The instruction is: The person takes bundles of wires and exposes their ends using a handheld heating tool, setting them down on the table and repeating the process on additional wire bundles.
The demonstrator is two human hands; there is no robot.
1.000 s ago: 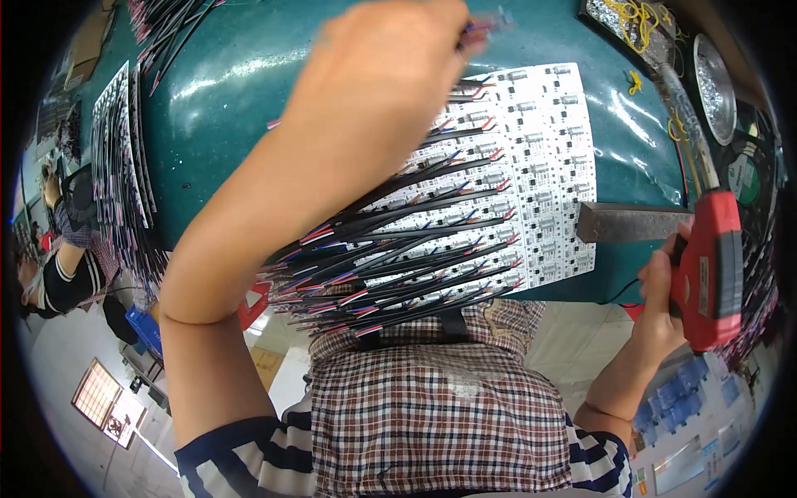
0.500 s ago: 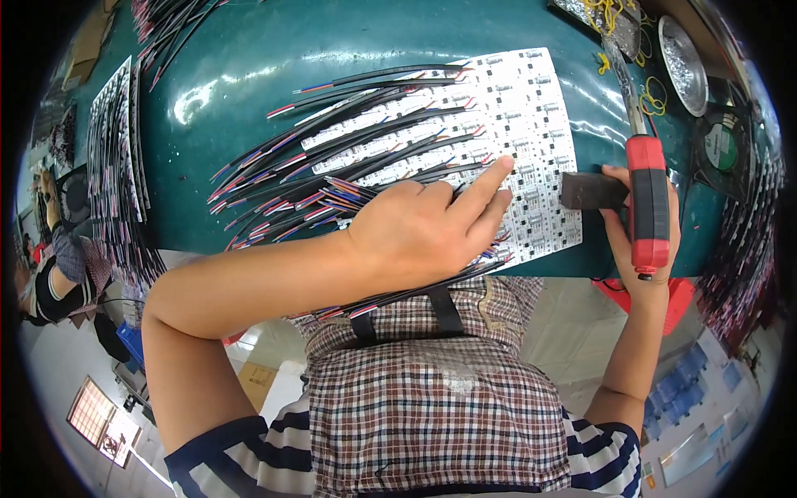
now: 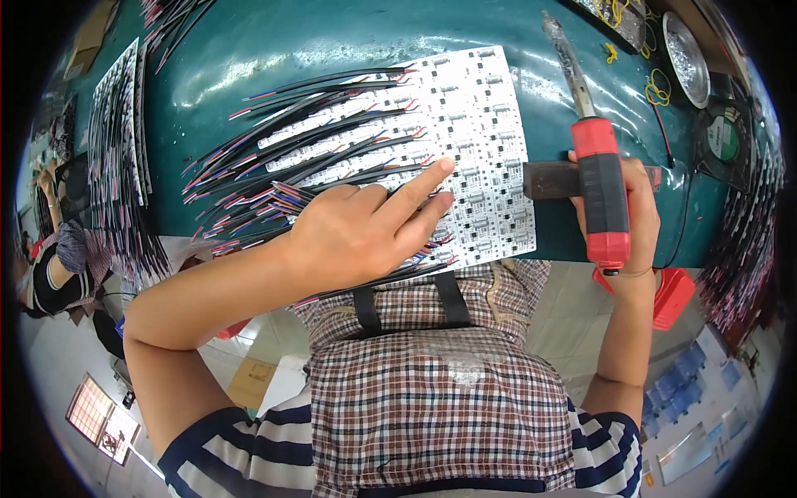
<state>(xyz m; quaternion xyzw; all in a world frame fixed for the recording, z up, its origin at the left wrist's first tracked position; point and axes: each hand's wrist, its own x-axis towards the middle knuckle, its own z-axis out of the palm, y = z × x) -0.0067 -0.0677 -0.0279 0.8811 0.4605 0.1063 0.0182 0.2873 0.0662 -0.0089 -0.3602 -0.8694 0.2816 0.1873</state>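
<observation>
Upper right: round metal dish (image 3: 667, 46) with silvery bits inside; beside it, dark tray (image 3: 602, 31) with tangled yellow wire. Mid-table, on green tabletop (image 3: 349, 33): white circuit-board sheet (image 3: 490, 149), rows of small black chips and silver cylinders, right strip uncovered, left part overlaid with black-sheathed cables (image 3: 286, 112), ends red, white, blue. Extends left hand (image 3: 357, 228) over cables, index stretched to a cable end, thumb apart; can't tell whether closed on multicoloured wire ends (image 3: 286, 197) poking out behind. Grips red-and-black soldering gun (image 3: 602, 183) in right hand (image 3: 641, 207), fingers wrapped round handle, near dark metal bar (image 3: 550, 180).
</observation>
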